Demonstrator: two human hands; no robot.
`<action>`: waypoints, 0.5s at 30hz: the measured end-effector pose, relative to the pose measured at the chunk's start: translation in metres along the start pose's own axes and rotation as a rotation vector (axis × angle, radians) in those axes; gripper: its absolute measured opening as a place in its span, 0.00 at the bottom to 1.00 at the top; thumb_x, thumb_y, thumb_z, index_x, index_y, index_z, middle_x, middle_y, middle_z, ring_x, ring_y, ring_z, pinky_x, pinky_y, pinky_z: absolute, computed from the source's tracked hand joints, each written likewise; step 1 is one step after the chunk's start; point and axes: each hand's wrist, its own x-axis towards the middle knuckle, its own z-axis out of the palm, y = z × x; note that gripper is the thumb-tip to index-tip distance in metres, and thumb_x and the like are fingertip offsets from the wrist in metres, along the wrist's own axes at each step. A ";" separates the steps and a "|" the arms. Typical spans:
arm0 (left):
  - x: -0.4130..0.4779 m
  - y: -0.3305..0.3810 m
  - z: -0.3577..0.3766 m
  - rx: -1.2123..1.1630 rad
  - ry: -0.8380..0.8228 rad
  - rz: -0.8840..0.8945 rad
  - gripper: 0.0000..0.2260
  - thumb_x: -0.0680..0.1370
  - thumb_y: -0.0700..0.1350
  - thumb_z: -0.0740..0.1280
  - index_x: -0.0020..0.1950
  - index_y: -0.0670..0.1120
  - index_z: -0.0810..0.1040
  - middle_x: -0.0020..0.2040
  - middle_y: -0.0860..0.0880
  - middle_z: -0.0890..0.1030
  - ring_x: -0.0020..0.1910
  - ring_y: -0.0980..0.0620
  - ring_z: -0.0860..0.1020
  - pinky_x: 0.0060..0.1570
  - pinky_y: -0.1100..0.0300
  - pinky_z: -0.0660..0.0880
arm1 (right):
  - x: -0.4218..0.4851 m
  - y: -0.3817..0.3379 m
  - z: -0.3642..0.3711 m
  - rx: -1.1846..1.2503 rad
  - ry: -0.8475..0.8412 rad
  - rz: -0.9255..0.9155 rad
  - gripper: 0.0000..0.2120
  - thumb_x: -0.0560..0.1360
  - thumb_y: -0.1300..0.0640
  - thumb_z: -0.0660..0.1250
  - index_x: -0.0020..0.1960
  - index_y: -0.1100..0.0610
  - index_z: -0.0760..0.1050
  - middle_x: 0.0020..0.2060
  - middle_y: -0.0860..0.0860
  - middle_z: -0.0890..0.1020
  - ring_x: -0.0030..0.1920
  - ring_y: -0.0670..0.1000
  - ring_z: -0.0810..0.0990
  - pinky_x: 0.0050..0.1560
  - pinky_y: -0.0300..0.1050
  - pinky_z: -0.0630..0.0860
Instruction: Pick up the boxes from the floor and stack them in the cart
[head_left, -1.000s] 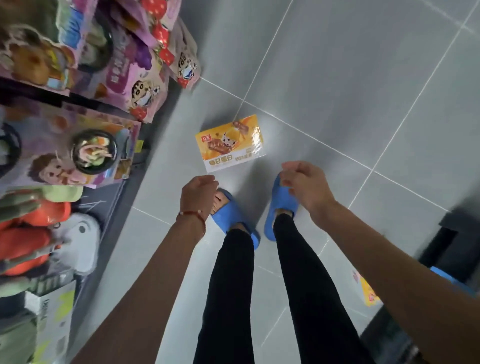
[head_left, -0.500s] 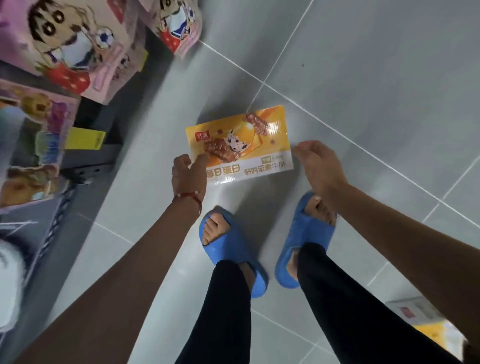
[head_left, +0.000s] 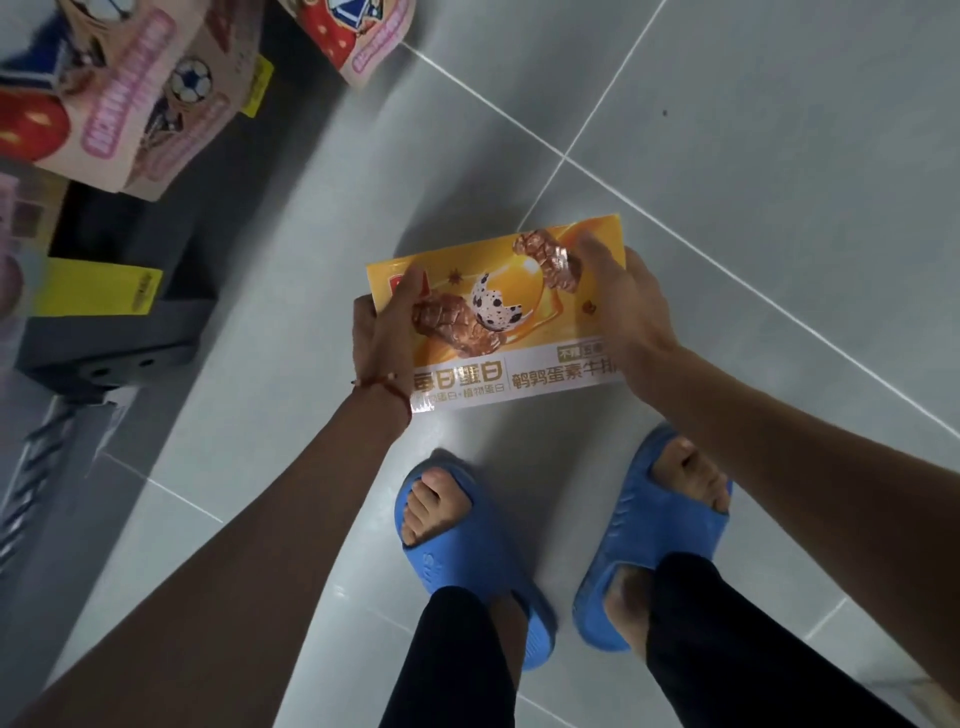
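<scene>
The yellow box (head_left: 498, 322) lies at 12 o'clock, just past the blue slippers (head_left: 467, 551). A moment ago the hands were only coming near it. Now I see the left hand (head_left: 384, 322) holding its 9 o'clock end and the right hand (head_left: 623, 306) holding its 3 o'clock end, so I think the lift is starting, but I cannot tell if it has left the floor (head_left: 727, 130). The floor is shiny grey tile with white lines, a dark shelf (head_left: 119, 332) with pink boxes (head_left: 130, 119) stands at 10 o'clock, and I see no cart.

Stretched downward, the left hand (head_left: 383, 332) and right hand (head_left: 629, 307) both curl, gripping.
</scene>
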 end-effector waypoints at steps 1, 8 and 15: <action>-0.004 0.003 0.000 -0.024 -0.017 -0.010 0.17 0.75 0.60 0.71 0.55 0.52 0.72 0.50 0.49 0.82 0.49 0.47 0.84 0.48 0.50 0.81 | -0.004 0.000 -0.002 0.001 -0.009 0.009 0.30 0.71 0.28 0.61 0.65 0.44 0.76 0.51 0.47 0.86 0.50 0.53 0.87 0.61 0.58 0.81; -0.064 0.024 -0.018 -0.071 -0.077 -0.076 0.16 0.78 0.56 0.70 0.56 0.49 0.69 0.46 0.48 0.82 0.37 0.52 0.85 0.36 0.56 0.81 | -0.064 -0.014 -0.034 0.065 -0.054 0.051 0.21 0.80 0.34 0.63 0.65 0.46 0.74 0.48 0.47 0.87 0.42 0.46 0.87 0.44 0.45 0.79; -0.164 0.068 -0.047 -0.175 -0.158 -0.116 0.32 0.69 0.65 0.76 0.58 0.42 0.71 0.45 0.40 0.77 0.33 0.47 0.77 0.35 0.53 0.79 | -0.168 -0.059 -0.086 0.256 0.025 0.161 0.28 0.73 0.28 0.66 0.60 0.48 0.71 0.48 0.51 0.87 0.44 0.53 0.89 0.55 0.57 0.84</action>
